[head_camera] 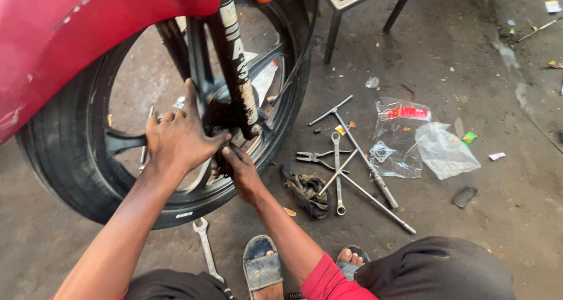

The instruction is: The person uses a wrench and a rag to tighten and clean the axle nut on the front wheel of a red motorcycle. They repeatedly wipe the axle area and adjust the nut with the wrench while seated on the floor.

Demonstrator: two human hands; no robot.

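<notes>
My left hand (179, 139) lies spread over the hub (226, 121) of the motorcycle's front wheel (76, 159), fingers splayed wide and pressed flat on the dark metal, the forefinger pointing up along a spoke; it grips nothing that I can make out. My right hand (237, 168) comes in from below, its fingers curled in against the underside of the hub just beside the left thumb. Whether they pinch a nut or a small tool there I cannot tell, since the fingertips are hidden between the hub and my left palm. The hub sits at the foot of the black fork leg (237, 65), under the red fender (70, 30).

The wheel stands on a stained concrete floor (516, 218). Just below the tyre, near my blue sandal (261, 268), lies a combination spanner (205, 247). Farther right on the floor are a dark rag (308, 194), a pair of pliers (316, 156), another spanner (337, 174) and two long T-handle wrenches (358, 147) crossed over each other. Beyond them lie clear plastic bags (443, 150), one with a small metal part (381, 152) resting on it. The legs of a metal stand (334, 33) show at the floor's far edge.
</notes>
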